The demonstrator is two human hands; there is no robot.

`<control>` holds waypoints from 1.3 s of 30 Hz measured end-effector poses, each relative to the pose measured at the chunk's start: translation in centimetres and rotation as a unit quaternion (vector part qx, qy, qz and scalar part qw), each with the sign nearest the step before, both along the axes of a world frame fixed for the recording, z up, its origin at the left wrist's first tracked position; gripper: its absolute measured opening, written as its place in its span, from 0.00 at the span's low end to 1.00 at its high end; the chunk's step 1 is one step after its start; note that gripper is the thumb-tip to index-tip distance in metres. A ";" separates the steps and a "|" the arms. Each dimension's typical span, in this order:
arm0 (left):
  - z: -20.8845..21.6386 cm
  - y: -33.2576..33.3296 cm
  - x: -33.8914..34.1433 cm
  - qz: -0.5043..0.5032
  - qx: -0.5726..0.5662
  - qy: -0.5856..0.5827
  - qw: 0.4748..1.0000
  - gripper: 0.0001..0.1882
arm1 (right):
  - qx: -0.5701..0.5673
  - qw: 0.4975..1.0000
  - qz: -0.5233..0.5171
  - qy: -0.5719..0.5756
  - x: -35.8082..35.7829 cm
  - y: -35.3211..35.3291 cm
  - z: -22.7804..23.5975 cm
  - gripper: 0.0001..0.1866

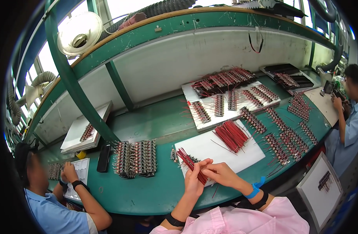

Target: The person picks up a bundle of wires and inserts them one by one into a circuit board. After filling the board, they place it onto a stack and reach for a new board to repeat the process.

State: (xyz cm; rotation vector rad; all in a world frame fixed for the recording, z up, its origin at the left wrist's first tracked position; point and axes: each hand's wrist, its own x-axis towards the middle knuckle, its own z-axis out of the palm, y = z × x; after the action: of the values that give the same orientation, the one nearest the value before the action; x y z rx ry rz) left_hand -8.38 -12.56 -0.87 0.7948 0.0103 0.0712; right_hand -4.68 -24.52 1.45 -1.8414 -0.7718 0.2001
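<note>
A bundle of thin red wires (183, 156) slants up out of my left hand (194, 181), whose fingers are wrapped around it. Against the bundle's lower part, my right hand (222, 174) presses with its fingers closed; their tips are partly hidden where both hands meet. Beneath the hands lies a white board (247, 160) on the green table. A larger pile of red wires (231, 136) rests on that board, just beyond my right hand. Partly behind the held bundle, a small circuit-board strip (174, 155) shows at the board's left edge.
Stacked strips of components (135, 159) and a black phone (103, 158) stand to the left. Wired strips (286, 142) cover the right side and a white tray (194, 117) at the back. Co-workers sit left and right. A green shelf post (69, 74) rises at left.
</note>
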 end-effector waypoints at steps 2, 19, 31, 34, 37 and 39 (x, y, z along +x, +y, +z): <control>0.1 0.0 -0.1 -0.001 0.013 0.008 1.000 0.18 | -0.026 0.999 0.006 -0.022 -0.1 0.0 0.1 0.08; 0.6 0.2 -0.1 -0.012 -0.029 0.003 1.000 0.20 | 0.000 1.000 -0.007 0.029 0.4 0.6 0.2 0.05; 0.2 0.5 -0.6 0.027 -0.052 0.071 0.996 0.20 | 0.052 0.983 0.013 0.177 0.1 0.4 -1.0 0.05; -0.9 1.4 -1.0 0.106 -0.026 0.095 0.989 0.19 | 0.082 0.952 -0.005 0.294 0.2 0.0 0.4 0.05; -0.9 2.1 -1.4 0.087 0.027 0.117 0.989 0.17 | 0.121 0.929 -0.028 0.349 0.7 -0.5 0.4 0.04; -0.3 2.4 -2.0 -0.008 0.111 0.138 0.984 0.13 | 0.168 0.920 -0.034 0.351 0.9 -0.5 -0.1 0.03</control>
State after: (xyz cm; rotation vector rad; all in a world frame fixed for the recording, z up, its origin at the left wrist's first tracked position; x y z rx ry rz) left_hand -10.38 -10.12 -1.21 1.0220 0.2622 -0.0554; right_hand -3.81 -25.05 1.40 -1.3227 -0.2145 0.6059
